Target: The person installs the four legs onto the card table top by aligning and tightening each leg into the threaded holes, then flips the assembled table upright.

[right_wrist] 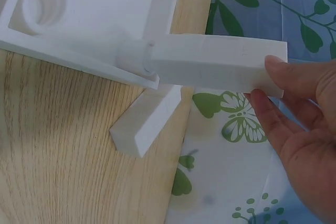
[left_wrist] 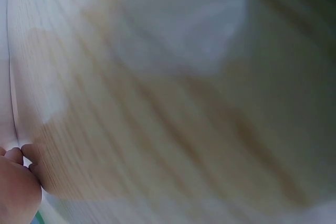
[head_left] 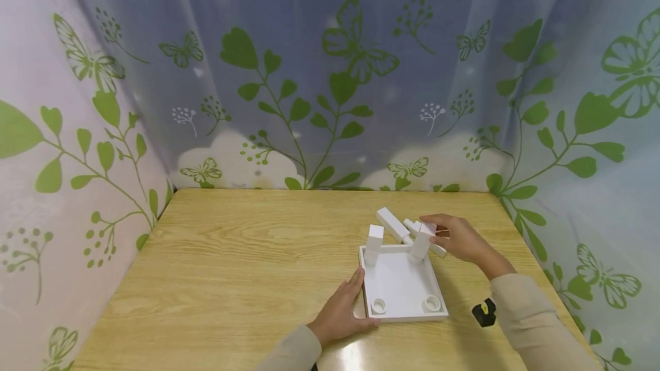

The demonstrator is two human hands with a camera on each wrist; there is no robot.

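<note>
A shallow white square tray-like panel [head_left: 402,285] with a raised rim lies on the table, threaded round sockets [head_left: 378,306] in its near corners. My right hand [head_left: 461,239] pinches the top end of a white square leg [right_wrist: 220,64] between thumb and fingers. That leg stands in the far right corner, its round lower end at the socket. Another white leg [head_left: 374,242] stands in the far left corner. Along the panel's left edge my left hand [head_left: 340,311] rests with fingers extended, thumb at the near edge. The left wrist view is mostly blurred wood.
Behind the panel lies a loose white leg [head_left: 393,225] with a narrower round end. A second loose leg [right_wrist: 144,121] lies beside the far right corner. A small black object [head_left: 484,312] sits right of the panel. Patterned curtains [head_left: 309,102] border the wooden table [head_left: 232,279].
</note>
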